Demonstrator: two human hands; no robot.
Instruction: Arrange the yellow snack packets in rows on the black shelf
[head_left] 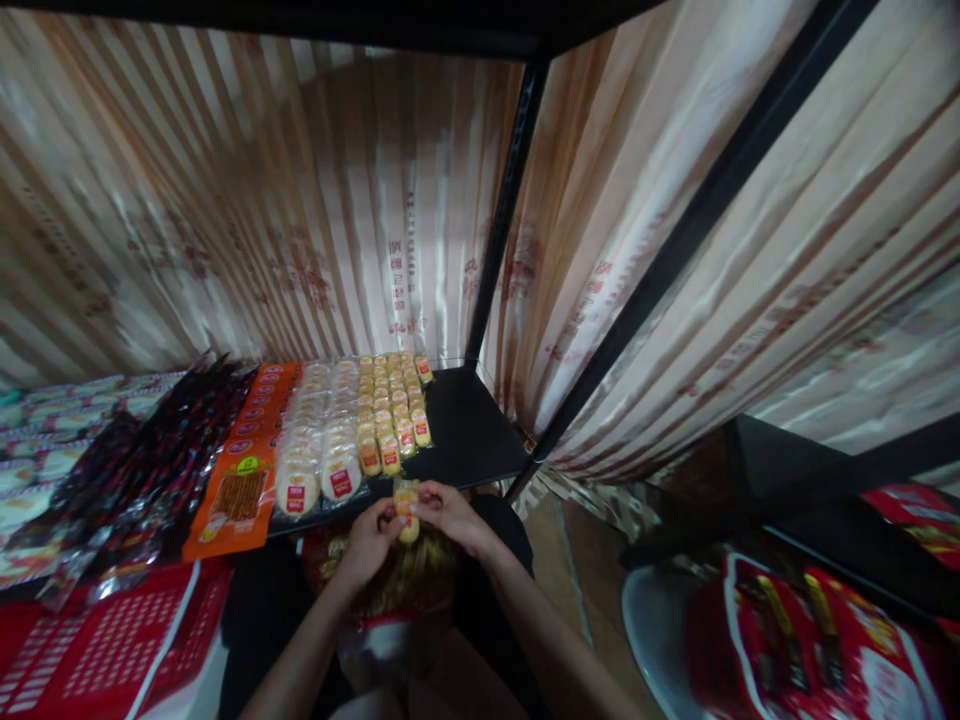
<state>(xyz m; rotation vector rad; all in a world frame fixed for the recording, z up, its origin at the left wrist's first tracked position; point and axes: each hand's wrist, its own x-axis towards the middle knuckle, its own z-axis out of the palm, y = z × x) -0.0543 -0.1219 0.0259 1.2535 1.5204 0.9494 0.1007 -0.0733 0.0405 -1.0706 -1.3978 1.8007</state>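
Observation:
Both my hands meet just below the front edge of a black shelf [472, 435]. My left hand [369, 542] and my right hand [448, 515] are closed on a small yellow snack packet [407, 508] held between them. Below the hands sits an open bag [405, 585] full of yellow packets. On the shelf lie rows of small yellow packets [394, 415], round white packets with red labels [322, 445], orange packets [244, 470] and dark glossy packets [142, 470].
A red plastic basket [105, 640] sits at the lower left. Red bags [810, 630] and a white round stool [660, 630] are at the lower right. Striped curtain fabric [225, 200] hangs behind the shelf. Black shelf posts [502, 220] run diagonally.

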